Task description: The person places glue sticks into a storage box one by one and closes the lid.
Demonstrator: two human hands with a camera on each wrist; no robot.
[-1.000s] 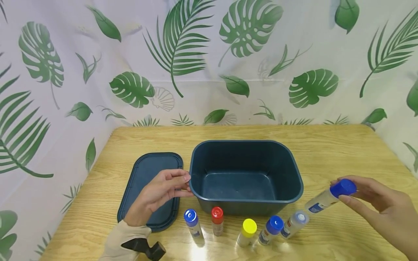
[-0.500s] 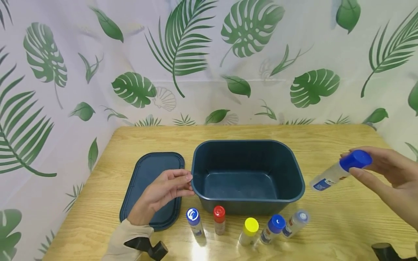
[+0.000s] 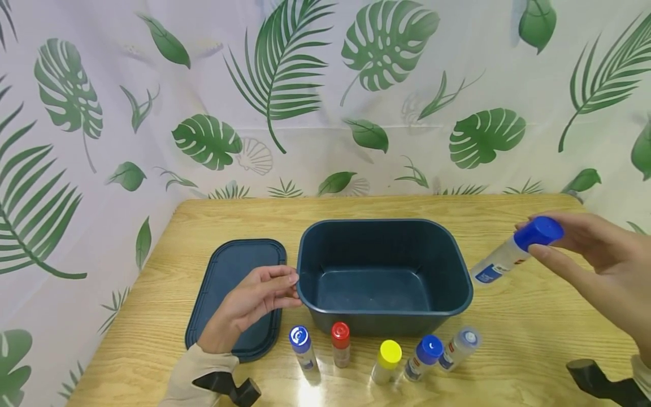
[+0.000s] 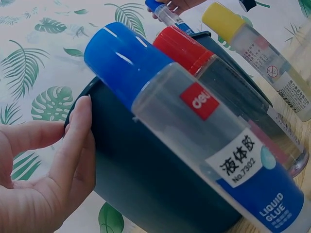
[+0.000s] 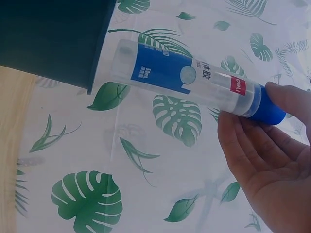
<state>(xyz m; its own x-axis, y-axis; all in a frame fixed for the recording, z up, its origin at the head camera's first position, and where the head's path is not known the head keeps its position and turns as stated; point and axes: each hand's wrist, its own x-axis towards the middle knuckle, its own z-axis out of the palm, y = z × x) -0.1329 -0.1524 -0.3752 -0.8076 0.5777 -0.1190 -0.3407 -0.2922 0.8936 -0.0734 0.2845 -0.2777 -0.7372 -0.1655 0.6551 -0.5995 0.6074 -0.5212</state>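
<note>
My right hand (image 3: pixel 600 260) pinches a glue bottle (image 3: pixel 500 260) by its blue cap, tilted in the air just right of the bin. The right wrist view shows this clear bottle (image 5: pixel 170 75) with its blue label, base toward the bin. My left hand (image 3: pixel 261 297) holds the left rim of the dark blue plastic bin (image 3: pixel 376 323), thumb and fingers at the edge; the bin's inside shows bare. In front of the bin stand more glue bottles: a blue-capped one (image 3: pixel 303 347), a red-capped one (image 3: pixel 341 345), a yellow-capped one (image 3: pixel 387 362), another blue-capped one (image 3: pixel 424 357) and a clear-capped one (image 3: pixel 459 347).
A dark blue lid (image 3: pixel 244 260) lies flat on the wooden table (image 3: pixel 508 220), left of the bin and partly under my left forearm. Leaf-printed cloth (image 3: pixel 315 113) hangs behind the table and along its sides.
My right hand has lifted the blue-capped glue bottle up from beside the clear-capped one, first up and right, then slightly left toward the bin. My left hand stays at the rim.
</note>
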